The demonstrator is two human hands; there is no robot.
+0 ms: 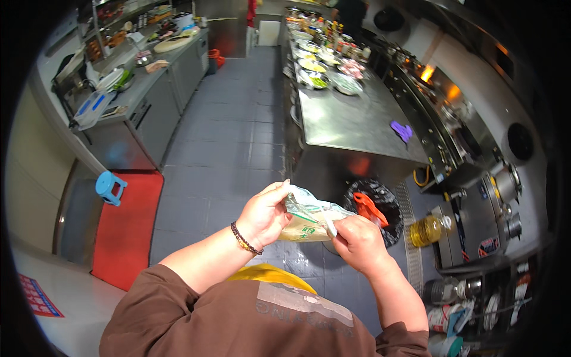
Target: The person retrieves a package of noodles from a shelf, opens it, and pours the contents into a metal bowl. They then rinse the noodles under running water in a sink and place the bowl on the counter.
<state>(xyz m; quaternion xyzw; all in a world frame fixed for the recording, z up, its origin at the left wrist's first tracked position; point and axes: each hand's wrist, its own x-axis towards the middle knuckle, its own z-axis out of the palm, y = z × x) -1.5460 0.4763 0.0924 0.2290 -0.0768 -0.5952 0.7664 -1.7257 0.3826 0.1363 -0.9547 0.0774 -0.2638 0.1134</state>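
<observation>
Both hands hold a clear plastic bag (pixel 308 225) with green print and pale yellowish contents, in front of my body. My left hand (pixel 266 214), with a dark beaded bracelet on the wrist, grips the bag's upper left edge between thumb and fingers. At the bag's right end my right hand (pixel 359 238) is closed on the plastic, with a narrow whitish strip (pixel 329 222) against its fingers. The fingertips of the right hand are partly hidden. Just beyond it is a bin lined with a black bag (pixel 392 214), with a red plastic bag (pixel 370 209) in it.
A steel worktable (pixel 348 127) ahead holds bowls of food, bottles and purple scissors (pixel 401 131). Stoves with a flame (pixel 427 73) line the right, near an oil jug (pixel 426 231). At left are a counter (pixel 151 98), a blue stool (pixel 109 187) and a red mat (pixel 129 227). A person stands far back.
</observation>
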